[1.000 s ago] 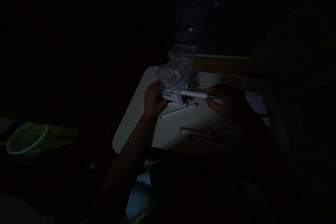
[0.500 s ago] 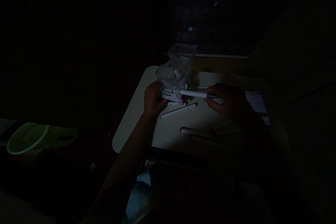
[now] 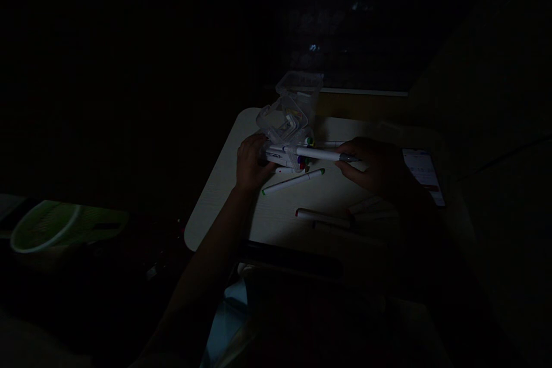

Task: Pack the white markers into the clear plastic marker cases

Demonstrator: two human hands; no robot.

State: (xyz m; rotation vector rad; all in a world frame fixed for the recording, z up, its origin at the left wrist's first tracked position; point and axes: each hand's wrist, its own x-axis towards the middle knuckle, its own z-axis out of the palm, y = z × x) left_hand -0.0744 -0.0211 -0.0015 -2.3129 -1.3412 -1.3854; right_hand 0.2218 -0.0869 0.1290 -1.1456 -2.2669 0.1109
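Markers formed the work in hand: a white-barrelled marker [image 3: 317, 153] lay nearly level above the pale tabletop [image 3: 224, 184], bridging both hands. The right hand [image 3: 379, 169] was closed on its dark cap end, thumb and fingertips pinching the barrel. The left hand [image 3: 250, 164] was wrapped around a bundle of markers [image 3: 287, 160] whose coloured ends faced right, with the far end of the single marker meeting that bundle. Whether the left fingers also clamped the single marker could not be told in the dim light.

Just behind the bundle stood a clear plastic case [image 3: 284, 121], its lid tilted open, with a second clear container [image 3: 299, 85] behind it.

Loose on the table lay a green-tipped marker [image 3: 293, 181] just in front of the bundle and a red-capped marker [image 3: 323, 217] nearer the person. A phone-like flat device [image 3: 422, 172] rested beside the right wrist. A green basket [image 3: 56, 227] sat well apart to the left, off the table.

Handling judgement: each marker appeared light, rigid and smooth-walled, so likely to roll or slide. A pinch near the cap or mid-barrel should hold one; a bundle probably needs a full encircling grasp to prevent fanning.
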